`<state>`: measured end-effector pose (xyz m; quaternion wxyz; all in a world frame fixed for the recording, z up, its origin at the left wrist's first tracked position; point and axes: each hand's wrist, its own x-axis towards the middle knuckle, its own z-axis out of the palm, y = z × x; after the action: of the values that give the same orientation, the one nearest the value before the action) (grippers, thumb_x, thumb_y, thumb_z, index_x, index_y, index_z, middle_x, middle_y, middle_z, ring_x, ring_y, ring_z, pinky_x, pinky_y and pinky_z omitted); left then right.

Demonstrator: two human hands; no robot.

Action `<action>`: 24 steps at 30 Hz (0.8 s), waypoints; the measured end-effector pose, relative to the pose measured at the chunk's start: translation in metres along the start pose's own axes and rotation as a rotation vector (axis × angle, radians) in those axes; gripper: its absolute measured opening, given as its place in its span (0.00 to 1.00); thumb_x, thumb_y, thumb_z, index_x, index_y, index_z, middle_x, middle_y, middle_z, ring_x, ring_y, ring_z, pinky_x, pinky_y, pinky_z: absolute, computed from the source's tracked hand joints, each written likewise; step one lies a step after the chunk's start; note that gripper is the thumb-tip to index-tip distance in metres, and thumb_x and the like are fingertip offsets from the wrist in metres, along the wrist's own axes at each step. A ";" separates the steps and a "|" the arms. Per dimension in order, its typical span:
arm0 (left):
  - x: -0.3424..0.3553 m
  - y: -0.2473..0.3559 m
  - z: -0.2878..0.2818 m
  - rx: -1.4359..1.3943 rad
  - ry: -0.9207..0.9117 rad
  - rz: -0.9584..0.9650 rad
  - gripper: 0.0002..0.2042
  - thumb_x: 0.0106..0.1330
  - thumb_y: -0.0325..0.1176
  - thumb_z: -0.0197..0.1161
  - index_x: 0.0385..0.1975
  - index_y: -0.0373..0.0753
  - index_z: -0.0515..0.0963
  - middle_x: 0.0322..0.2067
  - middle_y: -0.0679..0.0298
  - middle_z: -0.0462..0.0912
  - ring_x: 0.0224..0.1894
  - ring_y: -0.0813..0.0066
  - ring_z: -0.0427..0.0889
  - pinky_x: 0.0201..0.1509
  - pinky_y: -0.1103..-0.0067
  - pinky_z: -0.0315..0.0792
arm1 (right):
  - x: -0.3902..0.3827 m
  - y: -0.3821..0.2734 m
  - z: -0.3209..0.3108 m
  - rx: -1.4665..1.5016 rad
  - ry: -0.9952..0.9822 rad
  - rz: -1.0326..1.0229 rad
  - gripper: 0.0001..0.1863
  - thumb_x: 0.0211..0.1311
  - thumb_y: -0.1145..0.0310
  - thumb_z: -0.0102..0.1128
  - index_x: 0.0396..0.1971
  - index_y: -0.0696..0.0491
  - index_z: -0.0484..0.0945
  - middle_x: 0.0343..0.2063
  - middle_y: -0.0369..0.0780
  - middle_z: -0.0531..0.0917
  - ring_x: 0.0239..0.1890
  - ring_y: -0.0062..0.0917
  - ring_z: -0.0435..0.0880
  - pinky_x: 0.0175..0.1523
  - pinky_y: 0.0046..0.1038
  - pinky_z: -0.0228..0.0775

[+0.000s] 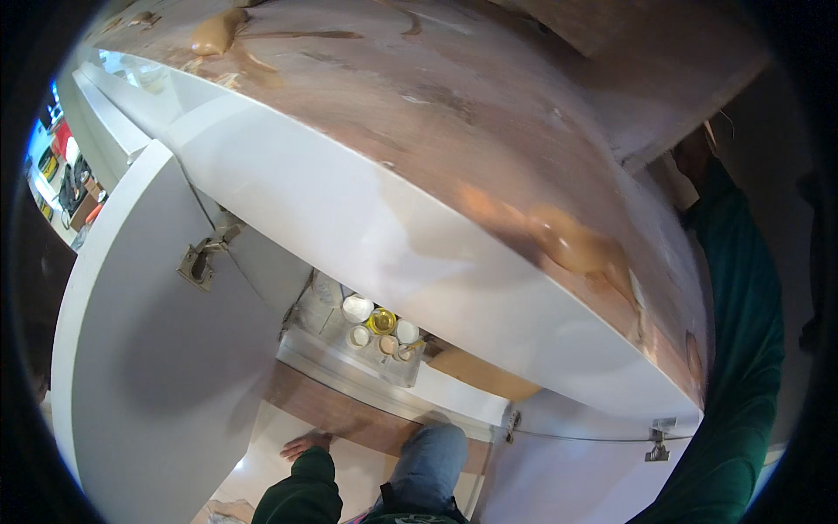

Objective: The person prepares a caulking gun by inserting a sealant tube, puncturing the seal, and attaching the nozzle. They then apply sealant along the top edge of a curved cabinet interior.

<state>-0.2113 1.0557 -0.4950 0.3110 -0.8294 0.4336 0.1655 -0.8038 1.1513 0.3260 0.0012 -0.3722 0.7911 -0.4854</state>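
Note:
My left hand [305, 444] is low, beside the cabinet's bottom edge, with its fingers stretched out on the pale floor and nothing in them. At the upper right my right hand [692, 159] reaches up in shadow to the lower edge of a brownish panel [690, 83]; its fingers are mostly hidden. Between my arms spreads a large curved countertop [410, 105], its brown surface smeared and bearing a tan blob of paste [572, 240] near the front and another tan blob [216, 33] at the far left. A glossy white front edge [349, 192] borders it.
Under the countertop, a cabinet has its white left door [166, 297] and right door [576, 476] standing open on metal hinges. Inside is a clear tray [403, 374] with several jars, one a yellow jar [381, 320]. My knee [432, 454] is by the cabinet's base.

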 end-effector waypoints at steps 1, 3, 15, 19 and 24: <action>0.001 0.001 0.000 0.022 -0.060 -0.003 0.87 0.34 0.72 0.84 0.78 0.21 0.26 0.79 0.26 0.28 0.82 0.27 0.41 0.82 0.41 0.44 | 0.000 -0.001 -0.001 -0.002 -0.004 0.002 0.16 0.73 0.55 0.58 0.36 0.54 0.78 0.19 0.37 0.76 0.21 0.28 0.76 0.26 0.35 0.69; 0.001 0.001 -0.002 -0.020 -0.016 -0.037 0.87 0.34 0.72 0.85 0.77 0.21 0.25 0.79 0.26 0.28 0.82 0.27 0.41 0.82 0.41 0.43 | -0.001 -0.001 -0.004 0.001 -0.023 0.008 0.16 0.72 0.55 0.59 0.36 0.54 0.78 0.19 0.37 0.76 0.20 0.28 0.76 0.25 0.35 0.69; -0.005 -0.006 -0.008 -0.097 -0.018 0.022 0.88 0.34 0.72 0.84 0.76 0.19 0.25 0.78 0.24 0.30 0.82 0.27 0.36 0.84 0.44 0.39 | -0.011 0.006 -0.015 0.250 -0.054 0.213 0.11 0.73 0.65 0.59 0.47 0.56 0.80 0.31 0.42 0.85 0.34 0.32 0.86 0.44 0.36 0.84; -0.004 -0.007 -0.009 -0.100 -0.054 0.042 0.88 0.33 0.73 0.84 0.76 0.18 0.25 0.78 0.23 0.29 0.83 0.27 0.33 0.84 0.44 0.36 | -0.019 0.009 -0.009 0.362 0.088 0.252 0.09 0.72 0.65 0.62 0.40 0.55 0.77 0.24 0.41 0.80 0.27 0.33 0.82 0.37 0.39 0.82; -0.002 -0.007 -0.011 -0.062 -0.071 0.035 0.89 0.32 0.74 0.83 0.77 0.20 0.24 0.78 0.24 0.26 0.82 0.27 0.30 0.83 0.43 0.35 | -0.015 0.017 -0.008 0.181 0.105 0.271 0.07 0.73 0.61 0.56 0.38 0.49 0.74 0.21 0.36 0.74 0.21 0.25 0.76 0.28 0.34 0.75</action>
<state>-0.2060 1.0527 -0.4831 0.2974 -0.8244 0.4318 0.2134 -0.8058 1.1700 0.3120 0.0588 -0.2347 0.7862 -0.5687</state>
